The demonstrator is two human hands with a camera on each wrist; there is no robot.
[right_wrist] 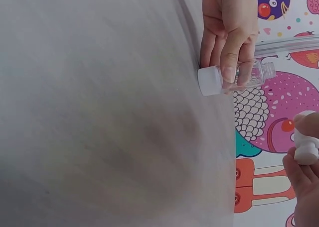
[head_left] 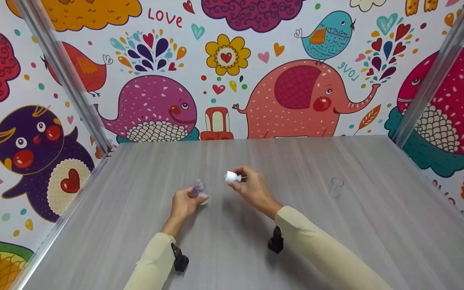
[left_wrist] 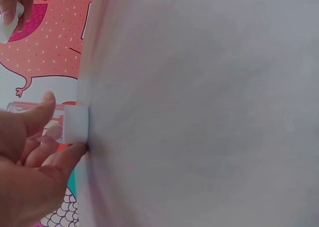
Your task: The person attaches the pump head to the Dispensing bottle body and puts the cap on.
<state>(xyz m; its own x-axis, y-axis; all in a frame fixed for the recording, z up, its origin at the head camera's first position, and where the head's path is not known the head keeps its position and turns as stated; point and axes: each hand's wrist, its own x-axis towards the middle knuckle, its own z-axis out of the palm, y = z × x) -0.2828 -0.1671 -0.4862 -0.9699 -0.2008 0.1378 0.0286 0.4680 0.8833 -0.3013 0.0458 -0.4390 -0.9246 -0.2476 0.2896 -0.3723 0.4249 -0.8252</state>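
My left hand grips a small clear bottle by its side, thumb on one side and fingers on the other. The bottle stands upright on the table, its narrow threaded neck uncovered and its white base down. Raised to the right of it, my right hand pinches a white pump head between thumb and fingers. A thin stem points from the pump head back towards the palm. Bottle and pump head are apart. Farther right, a clear cup-shaped cap stands on the table.
The grey wood-grain table meets a wall printed with cartoon animals at the back. Metal posts rise at both back corners. A black wrist device hangs from each sleeve.
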